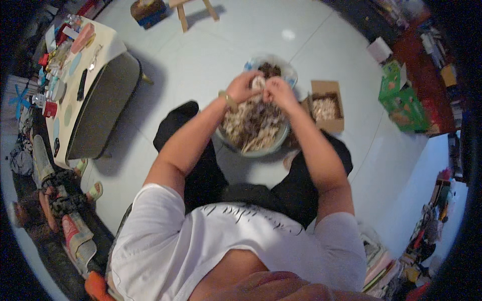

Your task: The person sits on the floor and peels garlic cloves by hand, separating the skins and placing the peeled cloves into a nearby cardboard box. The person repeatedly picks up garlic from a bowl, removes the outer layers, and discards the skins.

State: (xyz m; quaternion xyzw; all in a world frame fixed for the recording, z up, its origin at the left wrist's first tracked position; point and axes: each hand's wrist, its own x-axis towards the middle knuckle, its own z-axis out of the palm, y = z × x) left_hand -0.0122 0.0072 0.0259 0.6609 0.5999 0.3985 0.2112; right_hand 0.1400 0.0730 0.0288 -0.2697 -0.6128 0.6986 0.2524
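I sit on the floor with a large clear bowl [281, 138] between my knees, filled with pale and brown pieces. My left hand [242, 86] and my right hand [279, 93] meet above the bowl's far side. Both are closed on one small pale piece [259, 83] held between their fingertips. A band sits on my left wrist. A second bowl [288, 70] with dark bits lies just beyond my hands.
An open cardboard box [326, 105] of pale pieces stands to the right of the bowl. A green box [399, 98] is farther right. A low table [75, 80] with cluttered items stands at left. A wooden stool [183, 15] is at the top.
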